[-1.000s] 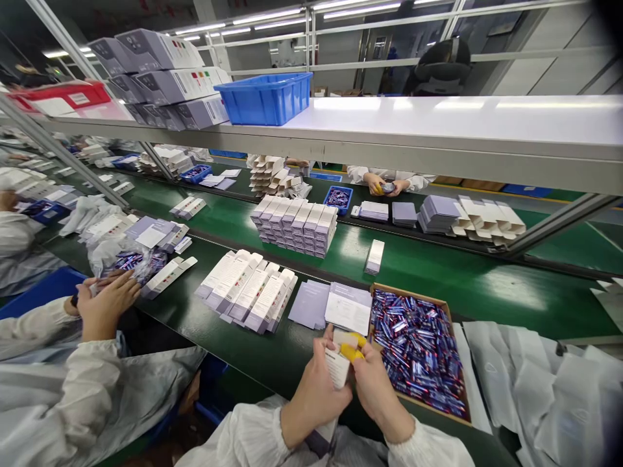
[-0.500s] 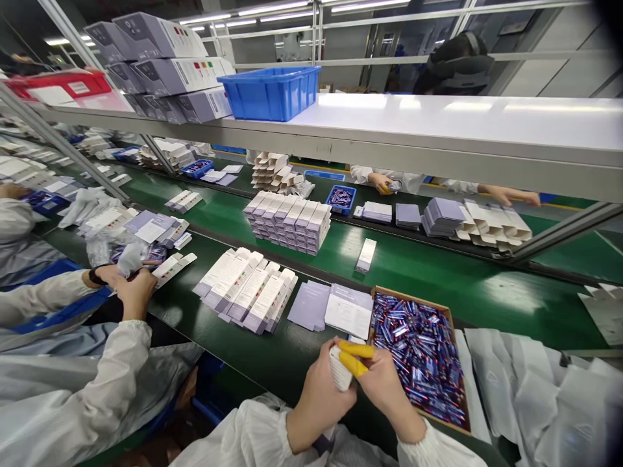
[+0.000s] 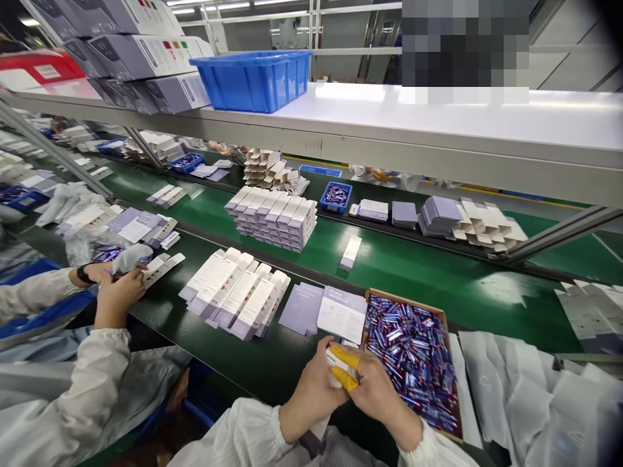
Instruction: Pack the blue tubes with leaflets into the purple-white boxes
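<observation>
Between my hands is a small white carton [image 3: 333,358], its printed end turned up and much of its body covered by fingers. My left hand [image 3: 316,384] is wrapped round its side. My right hand [image 3: 378,388], with yellow covers on the thumb and a finger, is closed against the upper end. Just beyond lie lavender cards [image 3: 302,308] and a white printed leaflet [image 3: 341,313]. Right of my hands stands a shallow cardboard tray [image 3: 458,405] full of small blue-purple batteries [image 3: 413,357]. To the left, a row of white-and-lavender cartons [image 3: 236,292] lies on the dark green surface.
On the green conveyor belt [image 3: 389,259] stand a block of stacked cartons [image 3: 272,217] and a single carton [image 3: 351,251]. Grey-white pouches [image 3: 530,389] lie at right. A shelf [image 3: 341,139] crosses above, with a blue bin [image 3: 253,81]. A co-worker's hands [image 3: 117,292] work at left.
My right hand's yellow-covered fingers have spread and closed round the carton's upper end, whose printing now faces up. The view has shifted slightly.
</observation>
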A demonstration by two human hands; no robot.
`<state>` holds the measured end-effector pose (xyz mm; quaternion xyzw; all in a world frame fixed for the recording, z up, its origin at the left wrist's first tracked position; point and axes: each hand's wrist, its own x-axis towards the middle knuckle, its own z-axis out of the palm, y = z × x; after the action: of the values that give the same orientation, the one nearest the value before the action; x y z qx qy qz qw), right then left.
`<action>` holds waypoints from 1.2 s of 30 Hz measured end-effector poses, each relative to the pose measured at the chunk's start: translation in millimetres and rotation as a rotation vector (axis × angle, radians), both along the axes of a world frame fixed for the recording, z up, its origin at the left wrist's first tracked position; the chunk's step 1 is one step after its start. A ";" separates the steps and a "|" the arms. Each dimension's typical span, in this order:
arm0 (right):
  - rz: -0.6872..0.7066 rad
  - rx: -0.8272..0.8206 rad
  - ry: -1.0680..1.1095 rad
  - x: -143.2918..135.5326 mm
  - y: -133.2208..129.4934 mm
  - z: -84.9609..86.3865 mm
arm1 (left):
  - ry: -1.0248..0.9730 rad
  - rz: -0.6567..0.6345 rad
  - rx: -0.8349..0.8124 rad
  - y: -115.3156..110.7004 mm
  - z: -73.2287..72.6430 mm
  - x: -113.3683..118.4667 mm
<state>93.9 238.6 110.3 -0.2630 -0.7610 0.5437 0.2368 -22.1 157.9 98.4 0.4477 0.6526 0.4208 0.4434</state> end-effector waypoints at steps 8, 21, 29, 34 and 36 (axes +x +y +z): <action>-0.186 -0.695 0.198 -21.9 -20.7 -31.5 | -0.214 0.389 0.038 33.4 3.6 -18.0; -1.102 -0.222 -0.203 -23.3 283.1 -76.7 | 0.772 0.371 -0.200 75.1 -84.4 -101.0; -0.877 0.150 -0.417 -12.2 212.6 -95.2 | 0.773 0.447 -0.280 82.5 -91.0 -103.7; -0.149 0.733 -0.492 -20.5 90.8 -111.7 | 0.719 0.406 -0.173 67.4 -79.7 -103.4; -0.099 0.834 -0.600 -22.8 62.8 -115.8 | 0.670 0.419 -0.105 57.1 -70.8 -103.4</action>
<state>71.1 301.3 -5.5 -0.3262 -0.9342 0.0828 0.1180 -125.5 215.0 27.5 0.3939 0.8590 0.2989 0.1326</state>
